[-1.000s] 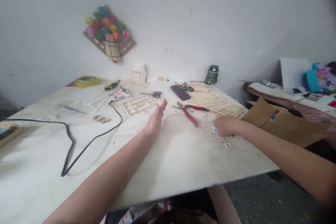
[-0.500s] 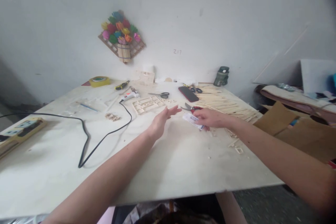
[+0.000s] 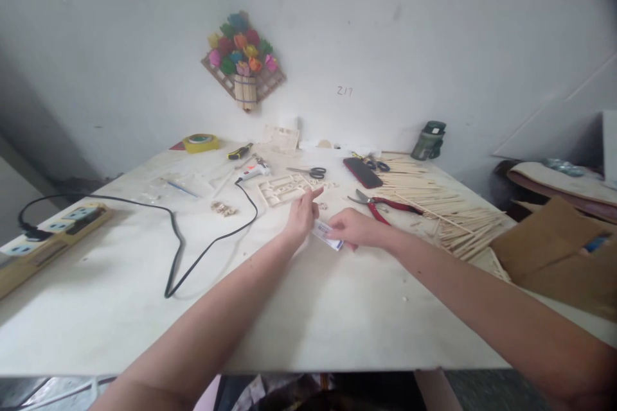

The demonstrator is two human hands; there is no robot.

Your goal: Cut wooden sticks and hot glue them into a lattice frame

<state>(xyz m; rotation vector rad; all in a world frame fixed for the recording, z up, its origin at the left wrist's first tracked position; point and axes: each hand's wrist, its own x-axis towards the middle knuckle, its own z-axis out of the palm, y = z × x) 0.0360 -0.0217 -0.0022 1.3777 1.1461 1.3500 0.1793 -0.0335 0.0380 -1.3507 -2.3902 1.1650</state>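
My right hand point(image 3: 355, 229) is closed on the right end of a small flat white packet point(image 3: 328, 239) with blue print, held low over the table. My left hand point(image 3: 303, 213) meets the packet's left end, its forefinger stretched out and the other fingers curled; their grip is partly hidden. Just beyond my right hand lie red-handled pruning shears point(image 3: 385, 203) with their blades apart. A frame of pale wooden sticks point(image 3: 284, 189) lies behind my left hand, with small wooden bits beside it.
Many thin sticks point(image 3: 448, 209) spread over the right side, near a cardboard box point(image 3: 544, 244). Behind are a phone point(image 3: 362, 172), scissors point(image 3: 315, 173) and a bottle point(image 3: 428, 141). A glue gun point(image 3: 254, 170) trails its black cord point(image 3: 212, 244) leftwards to a power strip point(image 3: 62, 237).
My right hand has brought the packet left and nearer to me, away from the shears. My left hand has gone from outstretched fingers to partly curled at the packet's end. The view has shifted left.
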